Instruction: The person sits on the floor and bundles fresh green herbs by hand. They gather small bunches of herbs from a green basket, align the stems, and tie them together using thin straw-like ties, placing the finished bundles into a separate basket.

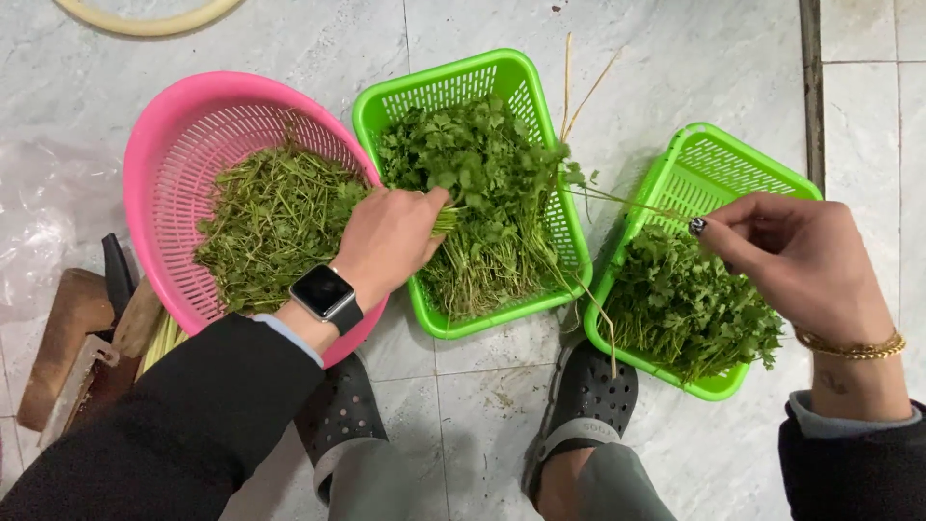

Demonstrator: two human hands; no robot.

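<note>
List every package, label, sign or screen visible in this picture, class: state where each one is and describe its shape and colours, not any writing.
Smartwatch screen: on the wrist of the left hand, over the pink basket's near rim; rounded square, dark face, silver case, black strap.
Clear plastic bag: crumpled on the marble floor at far left; transparent, whitish sheen.
No labels or signs in view.

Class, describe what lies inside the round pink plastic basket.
The round pink plastic basket holds a heap of thin green stems and trimmings. The left hand covers its right rim; the basket bottom under the heap is hidden.
</note>
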